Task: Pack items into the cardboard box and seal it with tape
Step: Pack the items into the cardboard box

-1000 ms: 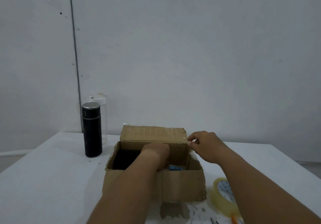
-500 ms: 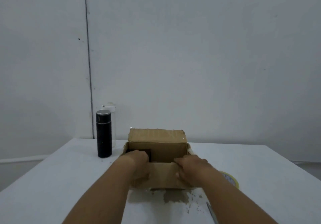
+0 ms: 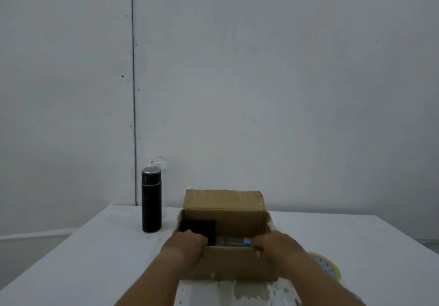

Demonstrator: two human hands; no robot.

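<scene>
An open cardboard box (image 3: 228, 261) stands on the white table (image 3: 95, 258) in front of me, its far flap upright. Inside lie a black item (image 3: 198, 225) at the left and a clear item with a blue end (image 3: 234, 241). My left hand (image 3: 187, 244) grips the box's near wall at its left corner, fingers curled over the rim. My right hand (image 3: 276, 244) grips the same wall at the right. A roll of clear tape (image 3: 326, 267) lies on the table just right of the box, partly behind my right forearm.
A black flask with a silver lid (image 3: 151, 202) stands upright left of the box, with a clear container (image 3: 161, 170) behind it. A white wall rises close behind the table. Worn patches mark the tabletop near the box's front.
The left hand came out of the box and the right hand left the far flap; both now hold the near wall. The view has tilted upward.
</scene>
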